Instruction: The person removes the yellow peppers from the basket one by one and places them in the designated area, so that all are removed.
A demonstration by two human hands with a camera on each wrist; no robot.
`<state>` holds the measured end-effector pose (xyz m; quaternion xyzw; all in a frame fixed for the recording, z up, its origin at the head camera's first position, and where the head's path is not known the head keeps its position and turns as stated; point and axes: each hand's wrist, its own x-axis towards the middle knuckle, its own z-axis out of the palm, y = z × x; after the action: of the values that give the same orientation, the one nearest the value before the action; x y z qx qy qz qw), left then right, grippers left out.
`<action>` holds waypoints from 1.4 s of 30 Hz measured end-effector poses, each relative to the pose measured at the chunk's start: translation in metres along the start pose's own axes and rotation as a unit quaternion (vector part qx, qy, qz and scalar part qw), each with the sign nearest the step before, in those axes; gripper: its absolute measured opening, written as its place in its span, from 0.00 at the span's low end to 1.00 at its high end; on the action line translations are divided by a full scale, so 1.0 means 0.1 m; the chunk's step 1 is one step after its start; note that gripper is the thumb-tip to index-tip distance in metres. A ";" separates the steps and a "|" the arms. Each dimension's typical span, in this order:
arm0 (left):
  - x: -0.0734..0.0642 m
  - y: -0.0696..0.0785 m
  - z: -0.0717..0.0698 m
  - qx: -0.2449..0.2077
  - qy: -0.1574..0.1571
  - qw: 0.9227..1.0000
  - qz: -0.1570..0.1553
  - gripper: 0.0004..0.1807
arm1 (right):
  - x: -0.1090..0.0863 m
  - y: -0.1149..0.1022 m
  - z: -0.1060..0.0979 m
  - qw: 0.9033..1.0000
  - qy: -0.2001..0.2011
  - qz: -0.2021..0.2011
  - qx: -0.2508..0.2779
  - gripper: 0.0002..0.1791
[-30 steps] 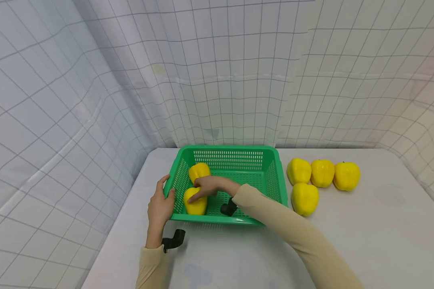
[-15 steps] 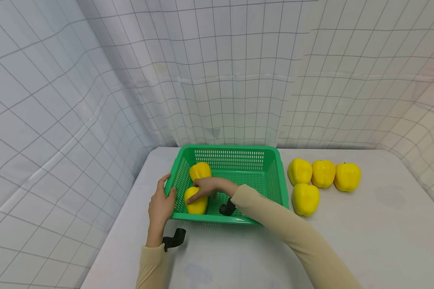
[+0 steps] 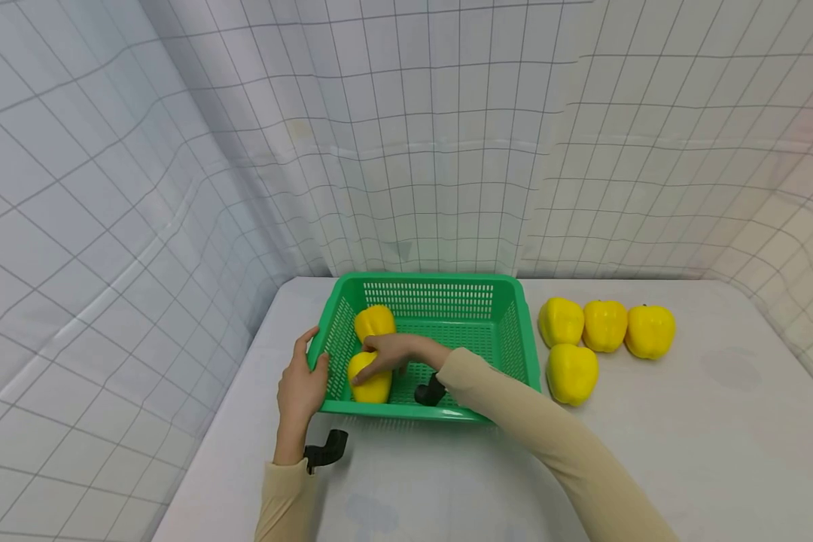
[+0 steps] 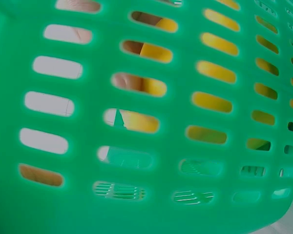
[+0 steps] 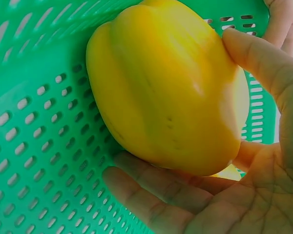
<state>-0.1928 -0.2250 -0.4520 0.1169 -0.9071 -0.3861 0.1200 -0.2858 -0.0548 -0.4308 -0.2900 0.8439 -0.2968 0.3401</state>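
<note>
Left hand [image 3: 301,384]: gripped the left wall of the basket [image 3: 393,410] at the rim, apart from the other hand; a black mount [image 3: 327,449] projected from its wrist
Basket body: green, slotted, stood on the table [image 3: 704,436] before a gridded sheet [image 3: 433,165]
Near pepper [image 3: 373,388]: yellow, located in the front left part of the basket; whether it bore on the floor or was raised slightly could not be told
Near pepper shift: slight, to the right, compared with one second earlier; both hands kept their holds and the other peppers kept their places
Shift meaning: judged to be a small adjustment inside the basket; position not yet taken as final while the pepper was held
Far pepper [image 3: 374,320]: yellow, in the back left part of the basket, just behind the near pepper; contact between the two could not be told
Right hand [image 3: 394,351]: held the near pepper, thumb on one side and fingers on the opposite side, as the right wrist view showed
Table row: left pepper [image 3: 561,322], middle pepper [image 3: 605,325] and right pepper [image 3: 650,331], all yellow, stood side by side right of the basket; front pepper [image 3: 572,374] sat just before the left pepper
</note>
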 end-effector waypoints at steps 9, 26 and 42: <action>0.00 -0.01 0.01 0.000 -0.002 1.000 -0.004 0.27 | -0.07 0.02 -0.03 1.000 0.006 -0.012 -0.003 0.33; 0.01 -0.01 0.01 -0.006 -0.003 1.000 -0.008 0.27 | -0.15 0.07 -0.12 0.999 0.018 -0.044 -0.003 0.33; 0.02 -0.01 0.02 -0.004 0.006 1.000 -0.002 0.27 | -0.33 0.10 -0.26 0.994 0.064 -0.084 0.026 0.31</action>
<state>-0.1948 -0.2247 -0.4536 0.1200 -0.9047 -0.3894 0.1249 -0.2878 -0.0178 -0.4091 -0.3313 0.8285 -0.3645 0.2665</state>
